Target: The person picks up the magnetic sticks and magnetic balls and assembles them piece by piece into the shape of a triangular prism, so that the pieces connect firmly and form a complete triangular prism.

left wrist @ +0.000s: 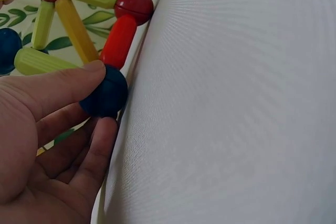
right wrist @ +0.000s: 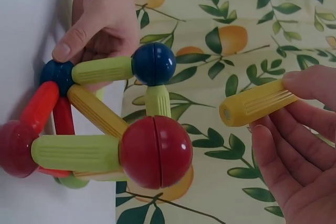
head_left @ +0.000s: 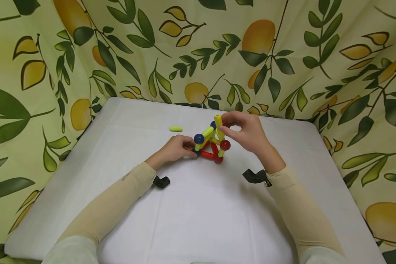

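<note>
A small frame of magnetic rods and balls stands on the table, with red rods [head_left: 207, 155] along its base and light green and yellow rods above. Thumb and fingers of my left hand [head_left: 175, 148] pinch a blue ball [left wrist: 107, 92] at its bottom corner. My right hand [head_left: 246, 131] holds a yellow rod [right wrist: 258, 102] by one end, its other end pointing free. In the right wrist view that rod is apart from the upper red ball [right wrist: 156, 151] and the upper blue ball [right wrist: 154, 64]. Part of the frame's far side is hidden.
A loose light green rod [head_left: 176, 129] lies on the white table [head_left: 191, 209] behind my left hand. Patterned cloth [head_left: 198, 55] with leaves and fruit hangs around the back and sides. Black wrist mounts [head_left: 255, 176] stick out beneath both forearms.
</note>
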The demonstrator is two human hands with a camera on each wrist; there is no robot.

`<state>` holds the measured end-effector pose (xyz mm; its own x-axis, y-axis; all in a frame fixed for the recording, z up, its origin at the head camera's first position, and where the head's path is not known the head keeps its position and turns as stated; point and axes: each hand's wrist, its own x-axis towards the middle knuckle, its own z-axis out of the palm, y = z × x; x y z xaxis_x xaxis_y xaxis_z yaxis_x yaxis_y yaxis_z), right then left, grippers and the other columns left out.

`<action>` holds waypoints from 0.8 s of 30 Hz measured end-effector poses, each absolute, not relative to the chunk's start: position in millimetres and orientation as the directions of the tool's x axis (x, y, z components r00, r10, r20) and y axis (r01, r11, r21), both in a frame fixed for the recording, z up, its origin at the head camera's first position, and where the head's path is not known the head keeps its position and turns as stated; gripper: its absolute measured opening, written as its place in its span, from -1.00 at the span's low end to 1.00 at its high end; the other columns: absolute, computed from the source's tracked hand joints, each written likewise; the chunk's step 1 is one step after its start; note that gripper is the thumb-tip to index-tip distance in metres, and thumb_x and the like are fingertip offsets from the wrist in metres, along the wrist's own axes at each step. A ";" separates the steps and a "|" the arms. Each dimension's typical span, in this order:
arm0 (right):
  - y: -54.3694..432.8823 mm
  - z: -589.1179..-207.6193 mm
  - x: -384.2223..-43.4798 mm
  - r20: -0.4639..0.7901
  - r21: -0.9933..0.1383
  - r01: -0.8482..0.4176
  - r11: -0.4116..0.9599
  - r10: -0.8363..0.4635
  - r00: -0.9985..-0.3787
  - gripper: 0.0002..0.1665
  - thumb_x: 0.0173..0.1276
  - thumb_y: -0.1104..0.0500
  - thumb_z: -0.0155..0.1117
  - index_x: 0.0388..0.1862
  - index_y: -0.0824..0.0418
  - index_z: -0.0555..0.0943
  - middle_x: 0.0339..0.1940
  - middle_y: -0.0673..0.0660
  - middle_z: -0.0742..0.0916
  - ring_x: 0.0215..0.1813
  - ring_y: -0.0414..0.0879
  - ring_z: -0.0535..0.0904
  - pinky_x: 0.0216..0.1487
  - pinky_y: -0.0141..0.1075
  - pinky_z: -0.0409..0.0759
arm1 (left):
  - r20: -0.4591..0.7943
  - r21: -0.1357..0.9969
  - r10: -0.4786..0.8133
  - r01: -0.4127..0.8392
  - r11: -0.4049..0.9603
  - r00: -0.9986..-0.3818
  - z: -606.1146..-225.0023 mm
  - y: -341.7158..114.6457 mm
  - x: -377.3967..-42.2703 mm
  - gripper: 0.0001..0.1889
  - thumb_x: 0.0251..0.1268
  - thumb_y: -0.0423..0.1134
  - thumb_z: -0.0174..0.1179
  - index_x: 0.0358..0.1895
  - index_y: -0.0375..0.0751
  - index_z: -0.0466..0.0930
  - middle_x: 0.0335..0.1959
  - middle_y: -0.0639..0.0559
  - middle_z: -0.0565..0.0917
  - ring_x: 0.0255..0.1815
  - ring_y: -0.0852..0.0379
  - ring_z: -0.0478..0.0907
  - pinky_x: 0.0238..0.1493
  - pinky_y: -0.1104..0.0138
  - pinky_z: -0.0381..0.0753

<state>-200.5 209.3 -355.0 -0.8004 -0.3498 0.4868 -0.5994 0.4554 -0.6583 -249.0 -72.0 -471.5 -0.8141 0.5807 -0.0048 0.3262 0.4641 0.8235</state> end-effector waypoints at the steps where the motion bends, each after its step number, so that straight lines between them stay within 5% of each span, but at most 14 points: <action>1: 207.8 -355.3 -201.0 0.484 -0.659 -0.602 0.452 -0.357 -0.799 -0.78 0.39 0.36 0.57 -0.02 0.31 0.78 -0.12 0.10 0.83 -0.12 -0.06 0.74 0.10 -0.35 0.71 | -0.005 0.823 0.580 0.326 0.465 -0.815 -471.7 -71.9 -248.9 -0.66 0.27 -0.32 0.60 0.07 -0.27 0.79 -0.05 -0.04 0.79 -0.09 0.05 0.69 0.06 0.22 0.69; 15: 201.0 -370.4 -196.9 0.429 -0.648 -0.573 0.502 -0.380 -0.819 -0.75 0.41 0.28 0.59 0.03 0.24 0.81 -0.06 0.03 0.84 -0.10 -0.09 0.73 0.04 -0.03 0.75 | -0.011 0.823 0.578 0.321 0.468 -0.816 -472.6 -72.5 -249.2 -0.66 0.28 -0.31 0.60 0.08 -0.28 0.79 -0.05 -0.04 0.80 -0.08 0.06 0.70 0.07 0.21 0.69; 24: 200.4 -382.9 -195.0 0.419 -0.624 -0.583 0.520 -0.408 -0.811 -0.69 0.40 0.27 0.59 0.09 0.25 0.80 -0.05 0.03 0.84 -0.07 -0.08 0.71 0.00 -0.14 0.72 | -0.011 0.825 0.577 0.318 0.467 -0.816 -474.4 -73.4 -249.8 -0.65 0.27 -0.30 0.61 0.08 -0.27 0.79 -0.05 -0.03 0.80 -0.08 0.06 0.70 0.06 0.21 0.70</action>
